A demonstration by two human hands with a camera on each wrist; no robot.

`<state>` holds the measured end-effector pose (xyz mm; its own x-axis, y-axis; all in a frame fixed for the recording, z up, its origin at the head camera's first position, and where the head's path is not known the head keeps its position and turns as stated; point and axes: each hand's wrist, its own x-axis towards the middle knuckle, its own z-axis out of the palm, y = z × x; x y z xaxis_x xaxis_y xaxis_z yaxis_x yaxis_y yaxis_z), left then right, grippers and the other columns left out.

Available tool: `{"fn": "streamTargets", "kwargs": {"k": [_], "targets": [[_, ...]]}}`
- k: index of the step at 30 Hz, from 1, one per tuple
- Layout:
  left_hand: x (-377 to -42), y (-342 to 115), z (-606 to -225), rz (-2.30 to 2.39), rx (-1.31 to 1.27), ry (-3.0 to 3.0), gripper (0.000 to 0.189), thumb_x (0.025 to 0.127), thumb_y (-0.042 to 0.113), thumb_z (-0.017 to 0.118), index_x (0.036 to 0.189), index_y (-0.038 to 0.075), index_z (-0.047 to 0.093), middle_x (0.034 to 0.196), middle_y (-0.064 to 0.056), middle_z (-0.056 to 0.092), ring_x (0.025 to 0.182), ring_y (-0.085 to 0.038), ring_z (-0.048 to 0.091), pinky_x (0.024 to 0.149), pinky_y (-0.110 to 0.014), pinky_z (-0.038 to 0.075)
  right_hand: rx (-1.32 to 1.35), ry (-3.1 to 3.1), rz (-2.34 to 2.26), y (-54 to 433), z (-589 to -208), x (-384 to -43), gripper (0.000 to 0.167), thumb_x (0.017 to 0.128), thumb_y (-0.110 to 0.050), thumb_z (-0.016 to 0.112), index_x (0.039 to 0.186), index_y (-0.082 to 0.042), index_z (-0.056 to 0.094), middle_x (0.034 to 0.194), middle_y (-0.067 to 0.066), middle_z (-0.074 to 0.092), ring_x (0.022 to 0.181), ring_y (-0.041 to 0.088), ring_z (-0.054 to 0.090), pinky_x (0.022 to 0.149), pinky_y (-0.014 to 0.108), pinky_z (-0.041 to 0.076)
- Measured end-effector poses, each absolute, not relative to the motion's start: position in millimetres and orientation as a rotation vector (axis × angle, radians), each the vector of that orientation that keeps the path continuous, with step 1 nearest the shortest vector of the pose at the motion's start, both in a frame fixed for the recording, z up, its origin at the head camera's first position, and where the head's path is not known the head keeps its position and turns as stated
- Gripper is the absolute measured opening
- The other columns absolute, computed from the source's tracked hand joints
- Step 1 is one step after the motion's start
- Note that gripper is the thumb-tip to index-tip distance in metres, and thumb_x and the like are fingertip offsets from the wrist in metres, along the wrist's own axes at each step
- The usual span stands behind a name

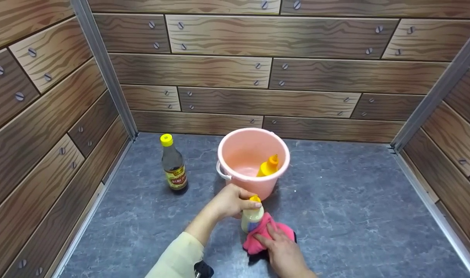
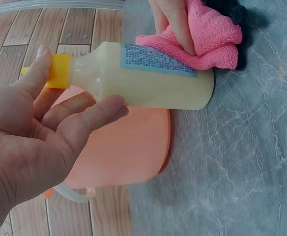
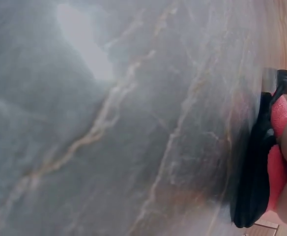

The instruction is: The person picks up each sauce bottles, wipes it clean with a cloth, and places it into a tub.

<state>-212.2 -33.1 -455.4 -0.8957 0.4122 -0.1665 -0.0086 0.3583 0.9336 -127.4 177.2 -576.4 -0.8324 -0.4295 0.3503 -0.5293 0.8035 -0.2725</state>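
Note:
In the head view, my left hand [image 1: 229, 202] pinches the yellow cap of a clear bottle [image 1: 250, 221] with pale cream contents. The left wrist view shows the thumb on the cap [image 2: 59, 71] and a finger along the bottle's side, below its printed blue label [image 2: 156, 60]. My right hand [image 1: 283, 249] holds a bunched pink cloth [image 1: 285, 229] with a dark underside, pressed against the lower part of the bottle. Only the edge of the right hand shows in the right wrist view, beside the cloth [image 3: 277, 172].
A pink bucket [image 1: 235, 175] stands just beyond the hands, with a yellow nozzle-topped bottle [image 1: 269, 166] inside. To the left stands a dark sauce bottle [image 1: 175, 166] with a yellow cap. Wood-patterned walls [image 1: 281, 38] enclose the grey marbled floor [image 1: 354, 216] at the back and sides.

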Motion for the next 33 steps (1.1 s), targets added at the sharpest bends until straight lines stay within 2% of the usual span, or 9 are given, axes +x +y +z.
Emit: {"fn": "streamTargets", "kwargs": {"k": [7,12,16,20,27,31,33], "targets": [[-211.0,-29.7,-457.2,1.551,0.338,2.263,0.023,0.094,0.022,0.084,0.112,0.007,0.083,0.095,-0.002,0.078,0.087,-0.019,0.071,0.077,-0.049,0.065,0.636,-2.749,0.515,183.3,-573.5,-127.7,0.046,0.085,0.004,0.073,0.12,-0.023,0.081,0.139,0.027,0.065,0.119,0.049,0.067,0.089,0.061,0.059],[-210.3,-28.0,-458.4,1.554,0.378,2.282,0.022,0.095,0.021,0.083,0.112,0.008,0.083,0.094,-0.002,0.077,0.085,-0.018,0.069,0.079,-0.051,0.064,0.519,-2.724,0.545,191.6,-574.2,-130.3,0.051,0.082,0.007,0.07,0.122,-0.022,0.081,0.145,0.024,0.062,0.122,0.05,0.065,0.092,0.061,0.058],[-210.7,-28.3,-460.1,1.539,0.444,2.299,0.02,0.096,0.021,0.082,0.111,0.008,0.083,0.093,0.0,0.077,0.082,-0.014,0.065,0.074,-0.036,0.062,0.442,-2.629,0.613,200.4,-575.7,-132.3,0.057,0.08,0.01,0.072,0.126,-0.023,0.08,0.148,0.023,0.06,0.126,0.046,0.064,0.09,0.06,0.059],[-211.5,-30.0,-459.2,1.54,0.562,2.293,0.016,0.098,0.018,0.079,0.107,0.004,0.083,0.086,0.0,0.073,0.077,-0.012,0.06,0.068,-0.023,0.052,0.454,-2.462,0.646,209.2,-579.1,-133.0,0.065,0.074,0.014,0.076,0.127,-0.023,0.079,0.146,0.023,0.061,0.121,0.047,0.066,0.09,0.06,0.059],[-211.8,-31.3,-455.8,1.556,0.643,2.217,0.015,0.1,0.01,0.074,0.108,-0.002,0.078,0.082,0.001,0.064,0.076,-0.016,0.057,0.066,-0.022,0.048,0.501,-2.348,0.688,221.4,-579.2,-129.1,0.078,0.068,0.019,0.077,0.132,-0.026,0.077,0.149,0.021,0.059,0.126,0.042,0.064,0.085,0.055,0.061],[-208.9,-28.2,-456.6,1.541,0.685,2.282,0.015,0.1,0.01,0.072,0.106,-0.003,0.077,0.081,0.003,0.063,0.075,-0.012,0.056,0.068,-0.022,0.048,0.511,-2.346,0.706,226.5,-577.0,-126.6,0.083,0.068,0.022,0.076,0.135,-0.028,0.075,0.153,0.017,0.057,0.129,0.04,0.062,0.082,0.047,0.062],[-206.0,-25.6,-457.0,1.546,0.683,2.353,0.017,0.098,0.011,0.074,0.109,-0.002,0.077,0.084,0.002,0.067,0.076,-0.01,0.058,0.071,-0.023,0.051,0.511,-2.345,0.699,228.2,-574.9,-125.9,0.085,0.068,0.022,0.077,0.135,-0.029,0.075,0.154,0.016,0.056,0.131,0.038,0.061,0.083,0.044,0.062]]}}
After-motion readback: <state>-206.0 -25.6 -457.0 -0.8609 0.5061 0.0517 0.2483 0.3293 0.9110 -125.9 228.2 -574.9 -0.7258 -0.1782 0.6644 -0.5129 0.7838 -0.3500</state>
